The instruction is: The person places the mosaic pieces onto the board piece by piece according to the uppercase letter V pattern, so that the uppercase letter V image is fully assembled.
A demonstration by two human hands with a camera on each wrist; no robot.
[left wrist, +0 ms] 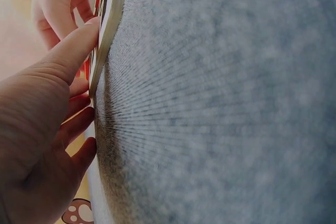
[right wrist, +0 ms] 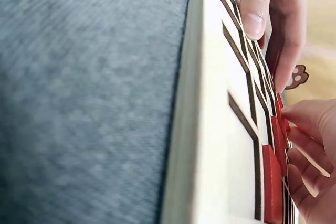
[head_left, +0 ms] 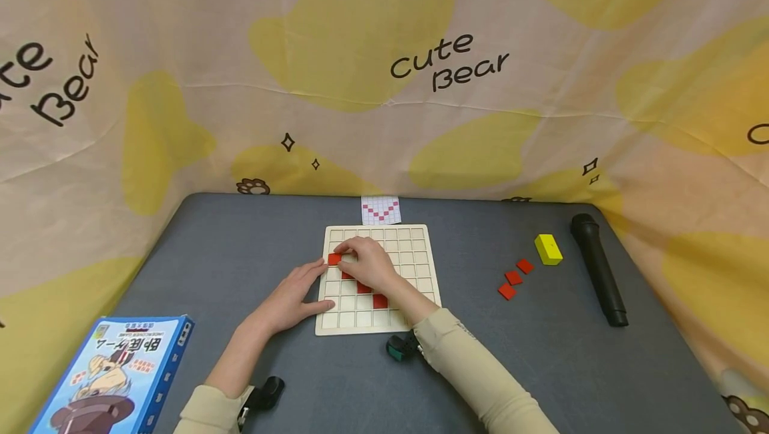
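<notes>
A pale square grid board point(head_left: 414, 247) lies on the table, with red square tiles set in several cells along a diagonal. My right hand point(head_left: 371, 266) reaches over the board. Its thumb and index finger pinch the red tile point(head_left: 334, 259) near the upper left corner. Another red tile point(head_left: 380, 301) shows below the palm, and the hand partly covers the ones between. At the board's left edge, my left hand point(head_left: 294, 297) rests with fingers extended, the thumb on the near-left cells. The right wrist view has the right-hand fingers point(right wrist: 310, 124) against the raised red tiles point(right wrist: 272, 182).
A small pattern card point(head_left: 381, 210) touches the board's far edge. To the right lie loose red tiles point(head_left: 513, 278), a yellow block point(head_left: 549, 249) and a black microphone point(head_left: 599, 270). A blue illustrated box point(head_left: 114, 374) sits at the front left. A printed cloth hangs behind the table.
</notes>
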